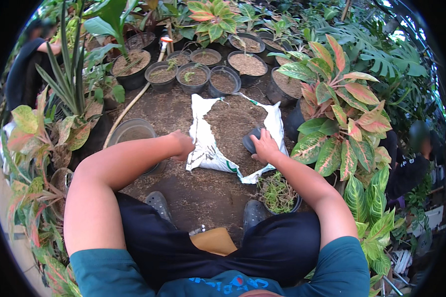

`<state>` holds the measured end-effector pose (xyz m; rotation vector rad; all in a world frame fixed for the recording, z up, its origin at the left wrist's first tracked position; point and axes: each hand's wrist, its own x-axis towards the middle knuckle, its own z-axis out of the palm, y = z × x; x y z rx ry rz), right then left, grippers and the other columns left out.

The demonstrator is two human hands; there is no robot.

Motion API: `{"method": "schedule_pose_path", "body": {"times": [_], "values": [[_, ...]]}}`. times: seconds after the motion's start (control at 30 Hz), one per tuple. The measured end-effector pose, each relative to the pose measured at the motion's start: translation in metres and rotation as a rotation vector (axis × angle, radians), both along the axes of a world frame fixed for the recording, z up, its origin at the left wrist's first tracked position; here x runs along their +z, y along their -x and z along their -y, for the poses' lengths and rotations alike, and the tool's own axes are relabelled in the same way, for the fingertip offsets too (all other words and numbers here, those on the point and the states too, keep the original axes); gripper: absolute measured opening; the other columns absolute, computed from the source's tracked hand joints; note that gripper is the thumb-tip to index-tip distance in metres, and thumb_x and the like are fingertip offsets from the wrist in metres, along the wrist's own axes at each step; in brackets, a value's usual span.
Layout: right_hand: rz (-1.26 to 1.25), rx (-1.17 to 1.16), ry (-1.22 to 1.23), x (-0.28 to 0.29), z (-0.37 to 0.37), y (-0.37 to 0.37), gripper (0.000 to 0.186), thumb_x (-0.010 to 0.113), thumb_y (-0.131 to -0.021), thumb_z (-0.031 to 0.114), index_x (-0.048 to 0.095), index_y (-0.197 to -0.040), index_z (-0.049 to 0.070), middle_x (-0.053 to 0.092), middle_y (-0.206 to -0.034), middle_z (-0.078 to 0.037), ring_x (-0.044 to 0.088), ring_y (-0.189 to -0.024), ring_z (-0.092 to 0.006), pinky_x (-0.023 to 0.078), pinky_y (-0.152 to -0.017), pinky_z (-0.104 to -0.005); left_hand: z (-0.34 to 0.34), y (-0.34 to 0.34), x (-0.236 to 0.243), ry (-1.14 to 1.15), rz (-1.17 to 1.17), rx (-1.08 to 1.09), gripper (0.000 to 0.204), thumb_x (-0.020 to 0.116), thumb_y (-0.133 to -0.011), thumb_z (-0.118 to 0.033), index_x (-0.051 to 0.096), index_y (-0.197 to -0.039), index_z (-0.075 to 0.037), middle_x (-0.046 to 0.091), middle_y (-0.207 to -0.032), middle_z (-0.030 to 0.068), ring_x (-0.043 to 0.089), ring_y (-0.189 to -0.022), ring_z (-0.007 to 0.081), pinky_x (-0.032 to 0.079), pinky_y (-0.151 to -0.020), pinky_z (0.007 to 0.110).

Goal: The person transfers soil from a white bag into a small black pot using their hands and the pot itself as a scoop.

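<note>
A white sack (200, 141) lies spread on the ground in front of me, its top opened out around a heap of dark brown potting soil (230, 121). My right hand (266, 147) is closed on a small black plant pot (250, 142), which is tilted against the soil at the right side of the heap. At the sack's left edge is my left hand (183, 145), its fingers curled and closed against the white material. The fingertips of that hand are partly hidden.
Several black pots of soil, including one pot (224, 80), stand beyond the sack. A wide pot (132, 131) sits left, beside a hose (129, 110). A pot of small green plants (278, 193) stands near my right shoe. Leafy plants (339, 109) crowd both sides; people are at both edges.
</note>
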<state>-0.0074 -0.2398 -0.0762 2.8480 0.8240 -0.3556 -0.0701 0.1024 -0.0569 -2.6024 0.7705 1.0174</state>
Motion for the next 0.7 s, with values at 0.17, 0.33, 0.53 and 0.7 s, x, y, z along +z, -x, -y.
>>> {"method": "schedule_pose_path", "body": {"times": [0.17,0.33,0.53,0.7], "values": [[0.224,0.237,0.176,-0.005,-0.016,0.02,0.054,0.077,-0.084,0.028,0.06,-0.132,0.01,0.05,-0.143,-0.023,0.044,-0.139,-0.0397,0.041,-0.107,-0.0523,-0.008,-0.014,0.03,0.11,0.15,0.075,0.055,0.077,-0.067,-0.009,0.073,-0.122,-0.009,0.075,-0.116,0.0168,0.071,-0.114,0.0338,0.048,-0.096,0.05],[0.102,0.397,0.086,0.011,-0.056,0.039,0.048,0.076,-0.085,0.027,0.064,-0.128,0.01,0.057,-0.131,-0.016,0.052,-0.128,-0.0325,0.043,-0.103,-0.0476,-0.032,-0.018,0.086,0.061,0.211,0.199,0.056,0.065,-0.096,-0.034,0.058,-0.147,-0.014,0.067,-0.137,0.0153,0.062,-0.13,0.0346,0.044,-0.11,0.056],[-0.209,0.503,0.066,0.018,-0.086,0.051,0.049,0.074,-0.089,0.028,0.063,-0.133,0.009,0.059,-0.132,-0.018,0.055,-0.128,-0.0346,0.045,-0.106,-0.0475,-0.085,-0.007,0.101,-0.007,0.175,0.296,0.049,0.066,-0.08,-0.008,0.069,-0.129,-0.012,0.072,-0.127,0.0156,0.065,-0.126,0.0351,0.045,-0.107,0.056],[-0.304,0.503,0.147,0.016,-0.089,0.045,0.049,0.07,-0.092,0.028,0.064,-0.138,0.01,0.062,-0.136,-0.019,0.057,-0.13,-0.0349,0.046,-0.108,-0.0476,-0.117,0.01,0.098,0.085,0.278,0.27,0.035,0.071,-0.078,-0.009,0.068,-0.113,-0.01,0.071,-0.115,0.0107,0.067,-0.117,0.0338,0.053,-0.096,0.051]]}}
